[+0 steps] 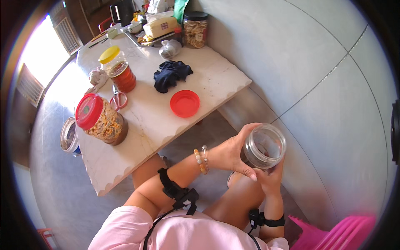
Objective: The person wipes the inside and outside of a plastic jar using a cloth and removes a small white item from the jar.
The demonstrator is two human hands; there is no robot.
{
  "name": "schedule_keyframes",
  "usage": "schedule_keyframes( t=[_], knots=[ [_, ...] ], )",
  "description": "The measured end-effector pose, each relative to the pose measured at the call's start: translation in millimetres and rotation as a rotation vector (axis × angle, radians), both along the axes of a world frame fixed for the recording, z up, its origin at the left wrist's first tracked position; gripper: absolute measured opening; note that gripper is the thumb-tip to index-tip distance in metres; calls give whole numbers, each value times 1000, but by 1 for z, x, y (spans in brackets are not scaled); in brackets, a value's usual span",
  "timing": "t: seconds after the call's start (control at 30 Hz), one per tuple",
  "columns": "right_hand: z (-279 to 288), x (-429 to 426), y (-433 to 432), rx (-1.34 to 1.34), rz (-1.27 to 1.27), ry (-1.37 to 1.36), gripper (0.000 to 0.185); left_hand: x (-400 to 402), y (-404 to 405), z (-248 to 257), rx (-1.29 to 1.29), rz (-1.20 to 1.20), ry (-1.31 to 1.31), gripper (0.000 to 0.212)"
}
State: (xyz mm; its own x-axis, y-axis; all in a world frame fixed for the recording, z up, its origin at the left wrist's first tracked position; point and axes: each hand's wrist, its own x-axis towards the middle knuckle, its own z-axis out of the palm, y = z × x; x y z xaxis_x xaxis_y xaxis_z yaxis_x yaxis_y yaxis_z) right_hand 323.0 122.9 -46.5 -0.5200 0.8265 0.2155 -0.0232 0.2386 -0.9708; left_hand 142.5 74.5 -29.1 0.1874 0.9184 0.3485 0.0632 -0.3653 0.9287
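A clear, lidless screw-top jar (265,146) is held over the floor, off the table's front edge, its mouth facing up toward me. My left hand (232,153), below a wrist with a beaded bracelet (200,161), grips the jar's left side. From below and the right, my right hand (272,178) supports it, with some fingers hidden behind the jar. A red round lid (185,103) lies on the table near its edge. Beyond the lid is a crumpled dark blue cloth (172,75).
The stone-topped table (143,125) holds a red-lidded jar of food (106,122), red-handled scissors (118,100) and a yellow-lidded jar (120,72). Toward the wall are a knotted plastic bag (169,49), a tissue pack (160,27) and a black-lidded jar (196,30). A pink chair (340,234) stands at lower right.
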Motion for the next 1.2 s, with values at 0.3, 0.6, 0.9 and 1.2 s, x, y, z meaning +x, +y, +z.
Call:
schedule_keyframes(
  t=[0.3, 0.6, 0.9, 1.2],
  knots=[
    [2, -8, 15, 36, 501, -237, 78, -29, -39, -60, -247, 258, -115, 99],
    [25, -161, 22, 756, 379, -368, 61, -39, -24, -104, -452, 487, 149, 97],
    [14, -223, -20, 978, 515, -686, 72, -49, 16, -158, -78, 580, 265, 93],
    [29, -326, 50, 1091, 417, -847, 57, -50, 13, -158, -453, 787, 53, 97]
  ],
)
